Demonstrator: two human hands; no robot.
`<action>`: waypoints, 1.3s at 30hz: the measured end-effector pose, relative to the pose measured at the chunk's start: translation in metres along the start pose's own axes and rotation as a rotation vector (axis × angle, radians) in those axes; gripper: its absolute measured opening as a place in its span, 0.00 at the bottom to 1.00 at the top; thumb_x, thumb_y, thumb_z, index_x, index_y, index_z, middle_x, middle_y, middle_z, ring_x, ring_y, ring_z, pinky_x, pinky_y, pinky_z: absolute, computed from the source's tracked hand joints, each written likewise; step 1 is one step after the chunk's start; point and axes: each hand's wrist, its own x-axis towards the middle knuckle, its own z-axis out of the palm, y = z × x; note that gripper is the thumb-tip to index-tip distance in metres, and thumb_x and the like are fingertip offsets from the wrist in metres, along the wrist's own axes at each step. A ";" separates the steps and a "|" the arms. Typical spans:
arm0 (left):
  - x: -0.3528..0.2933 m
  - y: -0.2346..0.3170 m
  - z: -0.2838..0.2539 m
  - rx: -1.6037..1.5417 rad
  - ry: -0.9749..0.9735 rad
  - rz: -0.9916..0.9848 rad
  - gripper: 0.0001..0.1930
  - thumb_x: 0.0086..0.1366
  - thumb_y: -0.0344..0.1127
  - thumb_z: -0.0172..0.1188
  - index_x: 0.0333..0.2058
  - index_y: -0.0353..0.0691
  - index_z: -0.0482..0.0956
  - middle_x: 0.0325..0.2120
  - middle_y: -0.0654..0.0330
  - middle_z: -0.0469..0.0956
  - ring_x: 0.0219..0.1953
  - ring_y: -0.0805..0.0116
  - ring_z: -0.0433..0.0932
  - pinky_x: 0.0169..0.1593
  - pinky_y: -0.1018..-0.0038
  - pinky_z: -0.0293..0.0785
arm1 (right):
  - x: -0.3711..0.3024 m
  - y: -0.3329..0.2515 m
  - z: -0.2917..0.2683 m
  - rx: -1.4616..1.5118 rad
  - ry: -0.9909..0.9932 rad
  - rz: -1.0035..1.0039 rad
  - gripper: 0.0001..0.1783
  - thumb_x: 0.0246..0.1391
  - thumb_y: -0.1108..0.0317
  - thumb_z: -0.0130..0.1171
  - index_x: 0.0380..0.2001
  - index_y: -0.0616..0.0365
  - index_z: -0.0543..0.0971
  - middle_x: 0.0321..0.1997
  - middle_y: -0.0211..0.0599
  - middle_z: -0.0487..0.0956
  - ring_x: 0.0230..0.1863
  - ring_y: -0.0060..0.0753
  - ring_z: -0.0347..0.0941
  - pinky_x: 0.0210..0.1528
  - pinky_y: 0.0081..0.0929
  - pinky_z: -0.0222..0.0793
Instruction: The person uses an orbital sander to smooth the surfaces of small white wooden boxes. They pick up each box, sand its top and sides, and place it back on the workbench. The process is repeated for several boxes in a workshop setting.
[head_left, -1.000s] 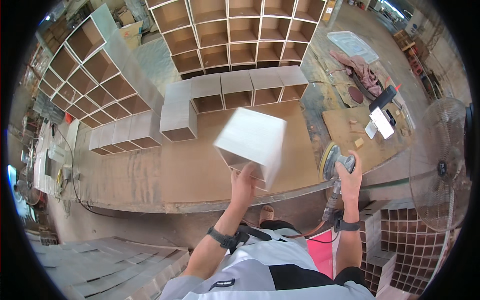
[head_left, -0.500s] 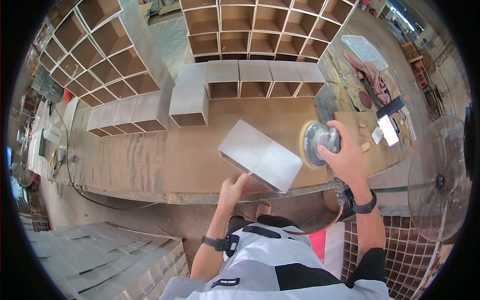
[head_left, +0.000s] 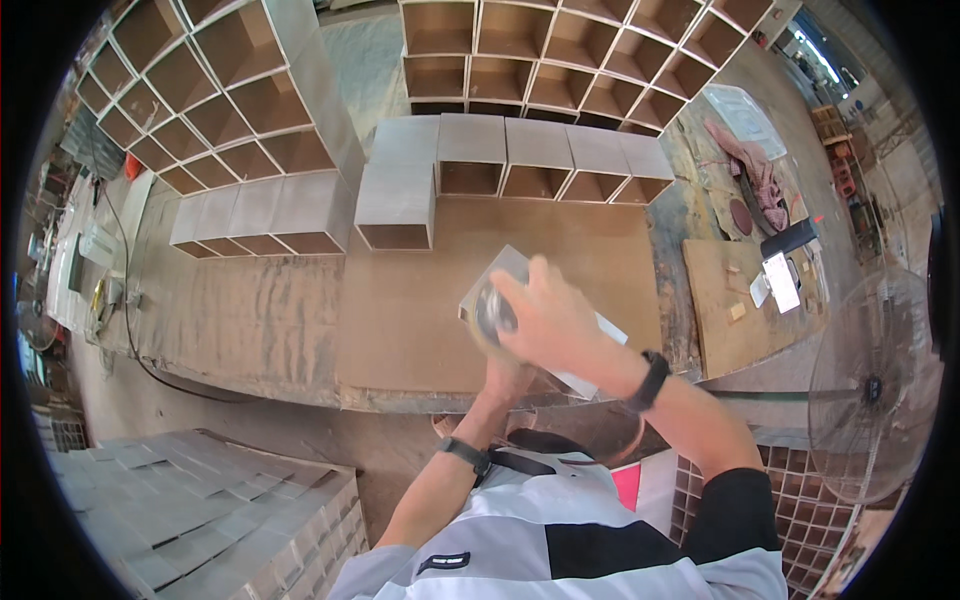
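My right hand (head_left: 552, 318) is closed over the top of a round power sander (head_left: 491, 312), smeared by motion. The sander lies against the left part of a pale grey open-ended box (head_left: 511, 262), which rests tilted on the brown board (head_left: 390, 330) near the table's front edge. Under the right hand, my left hand (head_left: 507, 378) grips the box's near side; its fingertips are mostly hidden by the sander. My right hand and forearm cover much of the box's middle.
Behind stands a row of similar grey boxes (head_left: 470, 138), with tall box stacks (head_left: 435, 78) beyond. At right are a lit phone (head_left: 780, 283), a cloth (head_left: 750, 165) and a standing fan (head_left: 868, 385). More boxes (head_left: 190, 500) are piled at lower left.
My right hand has swung left with the sander, from beside the box's right end onto its left part. My left hand has shifted slightly right. The whole view has also shifted a little.
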 end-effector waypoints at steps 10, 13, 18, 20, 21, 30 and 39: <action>-0.001 0.012 0.006 0.055 0.149 0.032 0.21 0.51 0.26 0.61 0.47 0.45 0.82 0.40 0.49 0.82 0.42 0.44 0.81 0.45 0.57 0.78 | 0.000 0.009 -0.008 -0.006 -0.019 0.089 0.23 0.45 0.62 0.64 0.47 0.49 0.74 0.38 0.57 0.70 0.37 0.61 0.75 0.35 0.51 0.76; -0.005 -0.005 -0.008 0.314 -0.123 0.022 0.21 0.54 0.28 0.62 0.49 0.41 0.80 0.44 0.47 0.81 0.46 0.46 0.80 0.49 0.57 0.76 | 0.038 0.049 -0.014 -0.065 0.117 0.227 0.23 0.45 0.61 0.63 0.48 0.49 0.74 0.37 0.56 0.69 0.36 0.60 0.74 0.36 0.53 0.75; -0.002 0.012 0.000 -0.060 0.148 0.098 0.20 0.53 0.29 0.64 0.47 0.38 0.79 0.40 0.47 0.81 0.44 0.44 0.80 0.47 0.57 0.77 | -0.008 0.006 -0.014 -0.012 -0.030 0.133 0.20 0.47 0.62 0.63 0.45 0.51 0.74 0.39 0.54 0.69 0.39 0.58 0.73 0.36 0.49 0.75; -0.005 -0.003 -0.004 0.122 0.081 0.138 0.18 0.52 0.30 0.65 0.44 0.37 0.80 0.35 0.47 0.82 0.40 0.43 0.81 0.43 0.56 0.79 | -0.012 0.015 -0.010 -0.023 0.019 0.184 0.23 0.46 0.61 0.64 0.47 0.50 0.75 0.39 0.53 0.69 0.40 0.58 0.73 0.37 0.48 0.75; -0.006 -0.005 -0.007 0.254 0.011 0.178 0.18 0.52 0.30 0.65 0.44 0.36 0.80 0.35 0.46 0.82 0.39 0.43 0.81 0.42 0.57 0.79 | -0.005 0.034 -0.013 -0.056 0.065 0.231 0.25 0.44 0.61 0.66 0.49 0.49 0.75 0.39 0.53 0.69 0.40 0.58 0.74 0.37 0.48 0.75; -0.006 -0.017 -0.003 0.323 0.004 0.211 0.18 0.49 0.28 0.64 0.43 0.44 0.82 0.35 0.47 0.82 0.36 0.43 0.81 0.37 0.56 0.79 | -0.063 0.052 -0.041 -0.094 0.042 0.350 0.26 0.45 0.61 0.65 0.50 0.50 0.74 0.37 0.51 0.69 0.38 0.57 0.73 0.38 0.51 0.72; -0.004 -0.011 -0.005 0.304 0.025 0.218 0.16 0.51 0.26 0.62 0.40 0.43 0.82 0.33 0.48 0.82 0.36 0.43 0.81 0.36 0.56 0.79 | -0.075 0.077 -0.046 -0.110 0.054 0.448 0.25 0.47 0.60 0.64 0.51 0.46 0.75 0.39 0.55 0.71 0.41 0.60 0.74 0.42 0.49 0.73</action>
